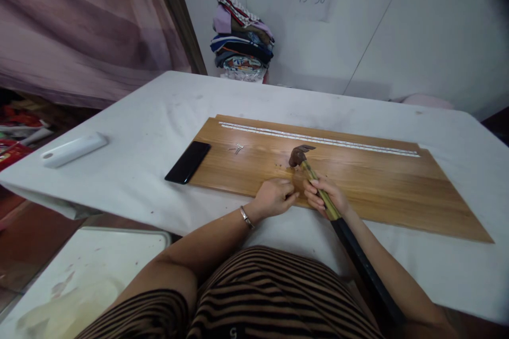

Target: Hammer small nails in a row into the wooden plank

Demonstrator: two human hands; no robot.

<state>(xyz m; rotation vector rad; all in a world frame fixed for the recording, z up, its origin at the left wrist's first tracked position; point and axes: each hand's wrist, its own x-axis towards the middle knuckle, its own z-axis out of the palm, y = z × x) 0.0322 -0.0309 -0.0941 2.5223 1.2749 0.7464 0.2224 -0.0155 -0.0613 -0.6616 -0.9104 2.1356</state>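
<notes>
My right hand (326, 198) is wrapped around the yellowish shaft of a claw hammer (314, 176), whose dark grip runs back along my forearm. The rusty head is over the middle of a brown wooden board (377, 183), its claw pointing away to the right. On the board's near edge, just left of the hammer, rests my left hand (276, 197), its fingers curled in; whatever they may hold is hidden. A small pile of nails (237, 148) lies on the board's left part. Several tiny dark specks or holes show near the hammer head.
A black phone (188, 162) overlaps the board's left end. Two white measuring strips (318, 139) lie along its far side. A white plastic object (75, 149) is on the white-covered table (135, 116) at left. Folded cloths (242, 39) are stacked behind, and a white stool (131, 241) stands below left.
</notes>
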